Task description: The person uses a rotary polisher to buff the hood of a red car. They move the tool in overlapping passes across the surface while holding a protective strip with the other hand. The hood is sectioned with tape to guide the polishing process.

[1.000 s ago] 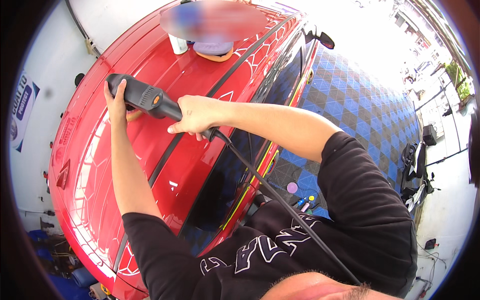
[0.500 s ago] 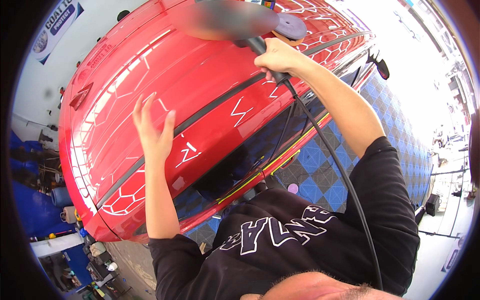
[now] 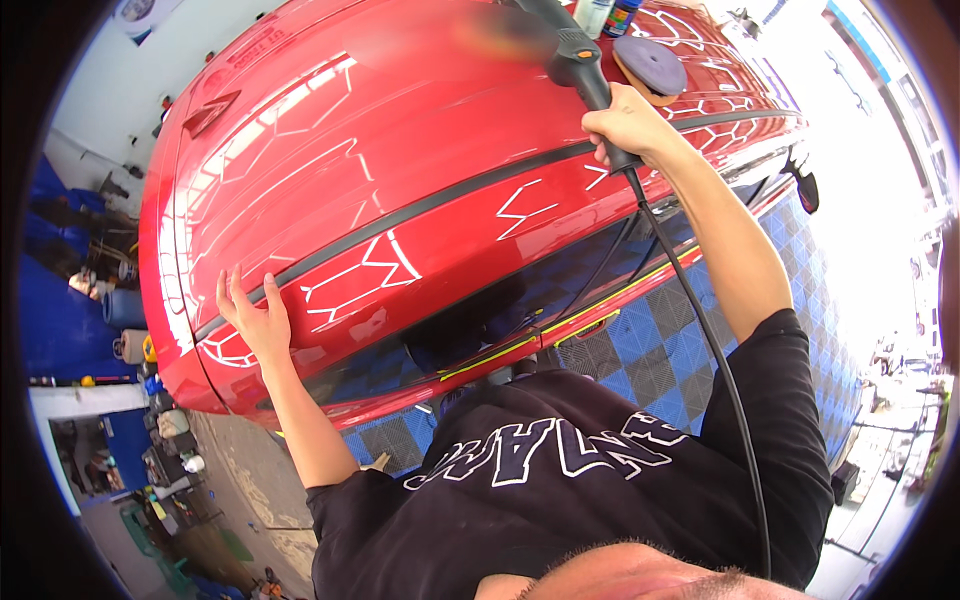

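My right hand [image 3: 630, 122] is wrapped round the rear grip of a black power polisher [image 3: 577, 58]. The polisher's front end is smeared and partly cut off at the top, over the red car roof [image 3: 400, 130]. From its grip a black cord [image 3: 690, 330] runs down past my right arm. My left hand [image 3: 258, 318] is open with its fingers spread, at the black roof strip [image 3: 400, 215] near the car's left end in view. Whether it presses on the paint I cannot tell. Beyond my right hand, a round purple polishing pad [image 3: 652, 66] lies on the roof.
A pale bottle [image 3: 592, 15] and a blue bottle [image 3: 622, 16] stand on the roof by the pad. A red fin antenna [image 3: 212, 113] sticks up at the left. Below the car side spreads a blue and grey tiled floor [image 3: 650, 345]. Cluttered gear [image 3: 170, 430] lines the left.
My left hand has come down from its raised place to the roof edge, further left. The polisher in my right hand has turned, its front now further from me. The view has shifted slightly.
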